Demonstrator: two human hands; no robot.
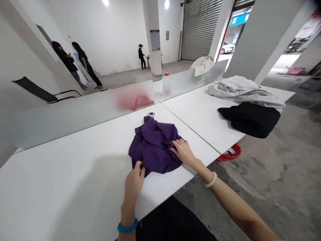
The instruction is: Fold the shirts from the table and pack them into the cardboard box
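Note:
A crumpled purple garment [157,144] lies in a heap on the white table [95,144]. With its fingers pinched together, my left hand [134,182] grips the near left edge of the cloth. My right hand [184,152] is closed on a fold at the garment's right side, thumb tucked toward the cloth. The garment's exact kind cannot be made out while it is bunched up. Just behind the heap is a round grey cable-hole cover [150,114] in the tabletop.
A frosted divider [87,115] runs along the table's back. To the right lie a black cloth item [250,118] and a pale garment [240,87]; another cream cloth [203,65] hangs over the divider. Below the near edge stands a red-lined bin [235,153]. Several people stand far back.

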